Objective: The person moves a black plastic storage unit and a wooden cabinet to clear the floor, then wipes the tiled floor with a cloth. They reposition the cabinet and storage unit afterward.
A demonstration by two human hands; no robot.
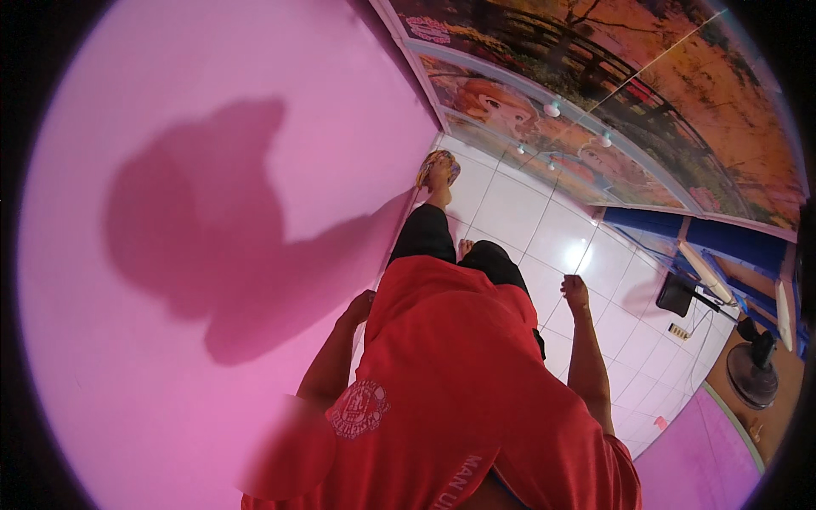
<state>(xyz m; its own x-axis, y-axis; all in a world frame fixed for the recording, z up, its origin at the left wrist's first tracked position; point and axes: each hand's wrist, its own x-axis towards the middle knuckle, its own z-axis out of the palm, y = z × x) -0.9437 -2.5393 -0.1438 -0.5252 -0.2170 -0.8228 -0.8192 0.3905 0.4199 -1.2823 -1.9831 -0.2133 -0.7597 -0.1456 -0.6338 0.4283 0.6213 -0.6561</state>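
Observation:
My left hand (363, 306) hangs low beside my red shirt, close to the pink wall. It is dark and partly hidden, so its fingers do not show clearly. Out to the other side, my right hand (575, 291) is held above the white tiled floor with the fingers curled in and nothing visible in them. My front foot stands on a crumpled, patterned yellow-brown cloth (422, 173) in the corner where the pink wall meets the cabinet. The other foot is further back, mostly covered by my black trouser leg.
A cabinet with picture-covered drawers (518, 119) and round white knobs rises ahead and to the right. Further right are a blue shelf frame (739, 246), a black fan-like stand (751, 378) and a power strip (678, 331) on the floor. The pink wall (340, 110) borders my left.

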